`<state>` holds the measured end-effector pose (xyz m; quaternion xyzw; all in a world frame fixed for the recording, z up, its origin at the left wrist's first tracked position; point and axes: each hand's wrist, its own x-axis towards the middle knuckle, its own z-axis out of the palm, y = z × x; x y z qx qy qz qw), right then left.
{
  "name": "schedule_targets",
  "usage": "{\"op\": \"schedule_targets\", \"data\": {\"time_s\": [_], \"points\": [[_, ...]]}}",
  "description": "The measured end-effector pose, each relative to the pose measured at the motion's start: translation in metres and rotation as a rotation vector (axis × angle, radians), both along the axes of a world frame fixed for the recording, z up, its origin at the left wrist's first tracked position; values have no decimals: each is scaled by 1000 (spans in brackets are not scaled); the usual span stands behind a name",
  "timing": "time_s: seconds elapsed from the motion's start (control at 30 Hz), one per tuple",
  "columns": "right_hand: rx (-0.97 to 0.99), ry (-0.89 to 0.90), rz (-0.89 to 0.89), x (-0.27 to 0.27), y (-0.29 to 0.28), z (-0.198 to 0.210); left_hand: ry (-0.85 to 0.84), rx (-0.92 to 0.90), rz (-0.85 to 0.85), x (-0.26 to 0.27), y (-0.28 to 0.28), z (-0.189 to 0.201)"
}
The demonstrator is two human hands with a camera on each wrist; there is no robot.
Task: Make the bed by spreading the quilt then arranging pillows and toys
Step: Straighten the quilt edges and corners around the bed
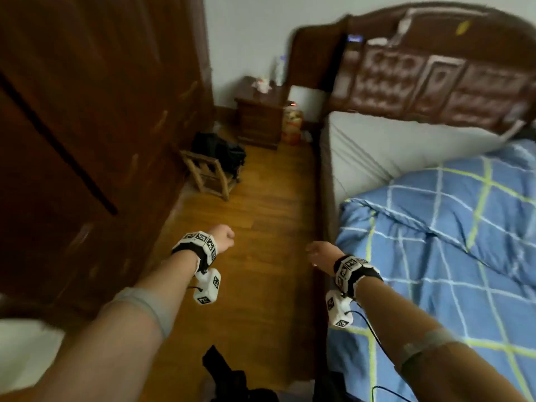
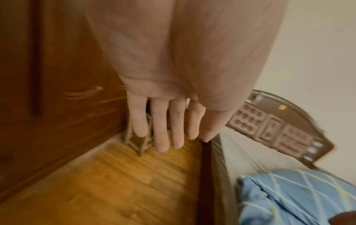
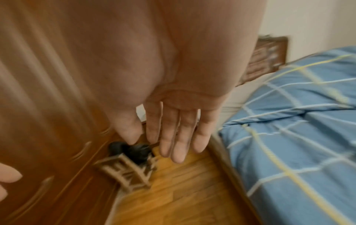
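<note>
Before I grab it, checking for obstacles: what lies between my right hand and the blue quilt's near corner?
Nothing: in the head view only the bed's side edge lies between the open right hand and the blue quilt.

Quilt (image 1: 452,242): blue, crossed with white and yellow-green lines, lying rumpled over the bed (image 1: 362,149). Its near corner sits at the bed's left edge. The head end of the grey-sheeted bed lies uncovered.

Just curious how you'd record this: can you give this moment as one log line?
left hand: open, holds nothing | right hand: open, holds nothing | quilt: on bed, short of headboard | pillows, toys: not visible
</note>
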<state>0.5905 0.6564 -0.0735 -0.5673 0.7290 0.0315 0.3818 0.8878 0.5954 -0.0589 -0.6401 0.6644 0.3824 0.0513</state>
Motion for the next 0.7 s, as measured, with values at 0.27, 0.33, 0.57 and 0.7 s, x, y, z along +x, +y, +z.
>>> {"op": "schedule_targets", "data": {"time_s": [0.27,0.33,0.57,0.7], "points": [[-36,-111,-719,-159,35,-13,101,-101,-588,-228,-120,34],[-64,-157,-857,-187,28,-23,85,-120,-710,-280,-144,41],[-86,-252,-961,-287,-84,-41,7,-194,-862,-428,-259,63],[-189,-226,-1037,-347,-142,-30,2,-201,-899,-498,-321,61]]}}
